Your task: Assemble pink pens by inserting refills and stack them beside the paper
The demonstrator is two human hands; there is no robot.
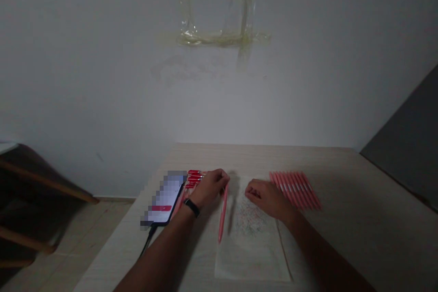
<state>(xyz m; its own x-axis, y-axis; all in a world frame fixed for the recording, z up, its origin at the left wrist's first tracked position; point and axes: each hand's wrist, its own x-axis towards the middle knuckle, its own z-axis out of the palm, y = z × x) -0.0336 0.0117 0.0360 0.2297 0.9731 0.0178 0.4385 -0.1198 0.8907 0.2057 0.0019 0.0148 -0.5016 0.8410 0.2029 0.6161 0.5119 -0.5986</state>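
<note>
My left hand (216,181), with a black band at the wrist, pinches the top end of a pink pen (223,215) that points down toward me. Under it lies a sheet of paper (251,260) covered with small coloured scribbles in its middle. Over the right part of the sheet is my right hand (262,192), its fingers curled together; whether something is between them is hidden. To its right, several pink pens (296,190) lie side by side in a neat row. Beyond my left wrist are several red-ended pens (195,178), partly covered by the hand.
A phone (167,200) with a lit screen and a cable lies at the table's left. The table (342,237) stands against a white wall with old tape (214,40) on it. Wooden furniture (44,178) is at the far left, a dark panel (407,141) at the right.
</note>
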